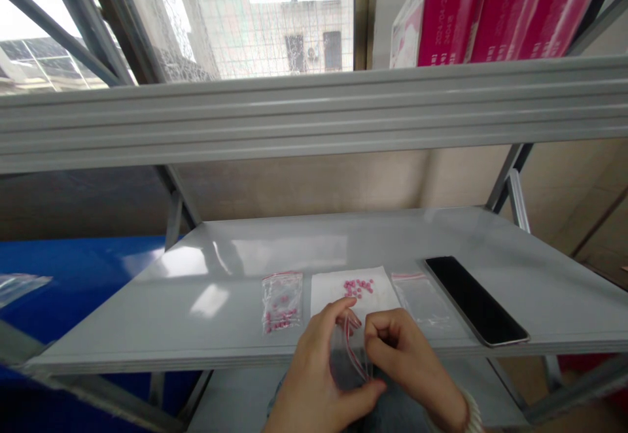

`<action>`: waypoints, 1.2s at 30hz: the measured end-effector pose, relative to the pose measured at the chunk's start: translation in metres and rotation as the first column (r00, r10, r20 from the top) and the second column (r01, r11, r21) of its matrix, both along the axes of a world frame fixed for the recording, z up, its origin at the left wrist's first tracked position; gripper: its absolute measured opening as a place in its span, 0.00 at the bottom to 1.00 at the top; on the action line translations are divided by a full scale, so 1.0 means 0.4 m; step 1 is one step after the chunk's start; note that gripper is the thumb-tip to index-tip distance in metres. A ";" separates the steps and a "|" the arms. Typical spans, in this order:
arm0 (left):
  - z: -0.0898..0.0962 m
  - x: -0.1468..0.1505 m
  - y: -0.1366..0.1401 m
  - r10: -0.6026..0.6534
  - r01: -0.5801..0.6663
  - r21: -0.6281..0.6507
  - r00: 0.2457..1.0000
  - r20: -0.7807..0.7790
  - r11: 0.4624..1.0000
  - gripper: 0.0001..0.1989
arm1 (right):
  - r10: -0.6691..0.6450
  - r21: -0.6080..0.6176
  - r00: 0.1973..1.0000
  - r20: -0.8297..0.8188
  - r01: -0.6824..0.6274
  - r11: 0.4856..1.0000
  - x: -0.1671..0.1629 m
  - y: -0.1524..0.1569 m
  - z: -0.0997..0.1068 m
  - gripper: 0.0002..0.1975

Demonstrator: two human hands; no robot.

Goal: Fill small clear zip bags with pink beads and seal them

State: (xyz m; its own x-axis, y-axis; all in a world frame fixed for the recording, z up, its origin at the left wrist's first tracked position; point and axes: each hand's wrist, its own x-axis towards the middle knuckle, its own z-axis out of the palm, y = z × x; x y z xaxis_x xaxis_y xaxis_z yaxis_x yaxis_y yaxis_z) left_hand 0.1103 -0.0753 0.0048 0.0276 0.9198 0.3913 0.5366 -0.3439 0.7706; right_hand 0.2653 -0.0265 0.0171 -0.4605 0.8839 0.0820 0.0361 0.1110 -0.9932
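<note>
My left hand [321, 367] curls around a small clear zip bag [346, 358] with a red line along its mouth. My right hand [405, 348] is closed, thumb against bent fingers, at the bag's right edge. The bag hangs just in front of the shelf edge. Beyond my hands a white sheet of paper [326, 289] carries a cluster of small pink beads [358, 288]. Left of the paper lies another clear zip bag [283, 302] with pink beads inside. On the paper's right a flat clear zip bag [424, 299] rests on the shelf.
A black phone [475, 299] lies on the grey shelf [235, 341] at the right. A thick grey beam [314, 116] crosses above, with pink boxes [490, 14] on it. Slanted metal struts stand at both sides. A blue surface [73, 289] is at the left.
</note>
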 end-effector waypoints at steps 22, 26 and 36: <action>-0.013 -0.008 0.043 -0.149 0.236 -0.084 0.812 0.564 0.968 0.20 | 0.079 0.606 0.993 -0.089 -0.009 0.795 0.026 -0.027 0.044 0.09; -0.019 0.002 0.041 -0.207 0.416 -0.124 0.661 0.721 0.901 0.22 | 0.106 0.606 0.992 -0.063 -0.046 0.794 0.016 -0.021 0.033 0.08; 0.001 0.020 0.049 -0.162 0.547 -0.152 0.483 0.860 0.823 0.23 | 0.101 0.652 0.994 -0.042 -0.049 0.757 0.011 -0.006 0.023 0.14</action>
